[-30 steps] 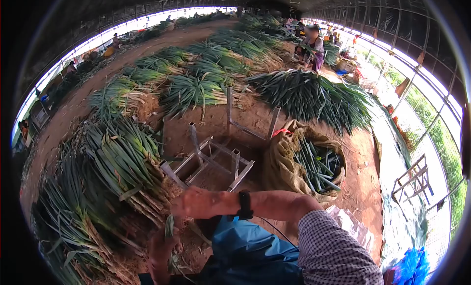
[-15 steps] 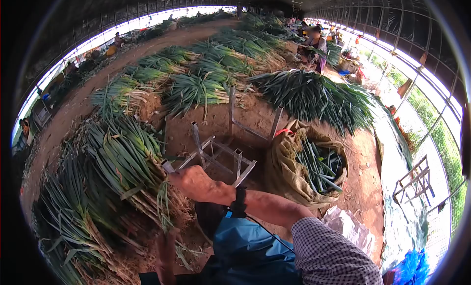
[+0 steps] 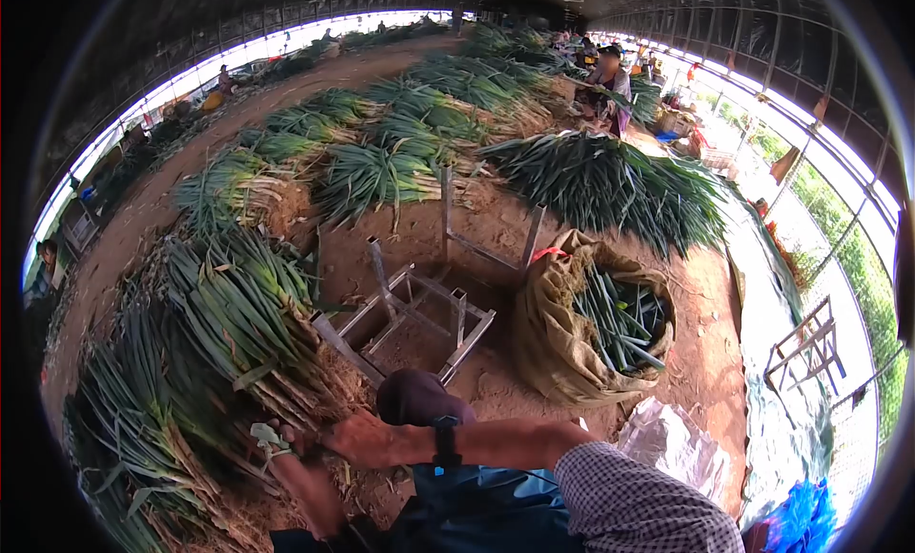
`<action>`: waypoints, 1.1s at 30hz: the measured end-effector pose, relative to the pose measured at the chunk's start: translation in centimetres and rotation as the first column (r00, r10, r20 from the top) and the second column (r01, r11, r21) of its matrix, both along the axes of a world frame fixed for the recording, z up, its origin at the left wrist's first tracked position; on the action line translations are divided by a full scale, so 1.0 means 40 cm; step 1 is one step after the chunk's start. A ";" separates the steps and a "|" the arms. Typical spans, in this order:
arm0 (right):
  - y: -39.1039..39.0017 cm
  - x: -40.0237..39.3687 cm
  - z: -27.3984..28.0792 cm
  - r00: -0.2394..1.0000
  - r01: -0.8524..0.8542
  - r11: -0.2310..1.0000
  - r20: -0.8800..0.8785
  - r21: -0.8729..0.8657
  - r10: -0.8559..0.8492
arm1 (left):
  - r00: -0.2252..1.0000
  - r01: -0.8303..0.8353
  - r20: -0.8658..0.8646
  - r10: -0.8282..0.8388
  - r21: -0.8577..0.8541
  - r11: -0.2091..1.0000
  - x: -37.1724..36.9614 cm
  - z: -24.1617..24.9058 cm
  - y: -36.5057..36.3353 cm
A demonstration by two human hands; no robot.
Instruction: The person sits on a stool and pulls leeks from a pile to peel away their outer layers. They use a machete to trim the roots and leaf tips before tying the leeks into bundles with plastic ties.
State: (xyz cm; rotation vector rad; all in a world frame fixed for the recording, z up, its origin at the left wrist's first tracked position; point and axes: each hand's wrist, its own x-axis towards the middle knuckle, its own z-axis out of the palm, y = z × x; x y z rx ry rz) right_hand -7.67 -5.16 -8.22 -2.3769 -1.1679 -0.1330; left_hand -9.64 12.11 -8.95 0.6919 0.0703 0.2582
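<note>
My right hand (image 3: 367,439), with a dark watch on its wrist, reaches in from the right to the root ends of a pile of leeks (image 3: 238,305). Close beside it, at the pile's lower edge, is my left hand (image 3: 286,443), with a pale green leaf strip (image 3: 269,437) across it. The fingers of both hands are bent and partly hidden among stalks and roots, so what they grip is unclear. More leeks (image 3: 124,410) lie to the left, roots toward me.
An upturned metal frame (image 3: 419,310) stands ahead. Right of it is a brown sack (image 3: 543,334) holding leeks. Farther off lie more leek bunches (image 3: 381,177) and a large leek heap (image 3: 610,186). A person (image 3: 610,81) sits behind. White plastic (image 3: 677,448) lies at lower right.
My right hand has moved down and left from the frame's leg to the leek roots. My left hand has come up beside it. A loose leaf strand no longer hangs at the pile's edge.
</note>
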 end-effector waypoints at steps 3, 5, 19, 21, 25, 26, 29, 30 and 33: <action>-0.038 0.006 0.092 0.994 -0.014 0.995 -0.110 0.094 0.025 | 0.982 -0.146 -0.104 0.156 0.102 0.984 -0.010 0.033 -0.015; -0.039 0.015 0.127 0.999 0.006 0.934 -0.048 0.356 0.012 | 0.979 -0.191 -0.041 0.197 0.124 0.974 -0.017 0.042 -0.022; 0.036 -0.004 0.032 0.958 0.183 0.729 -0.285 0.660 0.018 | 0.981 -0.172 0.083 0.176 0.794 0.584 -0.017 0.058 -0.042; 0.005 0.034 0.080 0.944 0.242 0.740 -0.328 0.627 -0.031 | 0.989 -0.119 0.049 0.140 0.829 0.547 -0.038 0.053 -0.057; 0.022 0.041 0.066 0.961 0.252 0.881 -0.207 0.400 -0.181 | 0.994 -0.043 -0.036 0.107 0.756 0.654 -0.053 0.017 -0.093; 0.024 0.010 0.089 0.957 0.256 0.932 -0.202 0.257 -0.207 | 0.974 -0.026 -0.135 0.181 0.729 0.684 -0.046 -0.006 -0.094; 0.042 -0.029 0.072 0.970 0.242 0.967 -0.052 0.082 -0.238 | 0.962 0.050 -0.271 0.041 0.320 0.946 -0.053 0.062 -0.119; 0.049 -0.036 0.057 0.971 0.236 0.969 0.018 0.068 -0.237 | 0.964 0.093 -0.257 -0.063 0.107 0.990 -0.054 0.068 -0.121; 0.047 -0.027 0.020 0.996 0.075 0.997 -0.044 0.015 -0.074 | 0.989 0.047 -0.148 -0.018 0.192 0.980 -0.047 0.025 -0.097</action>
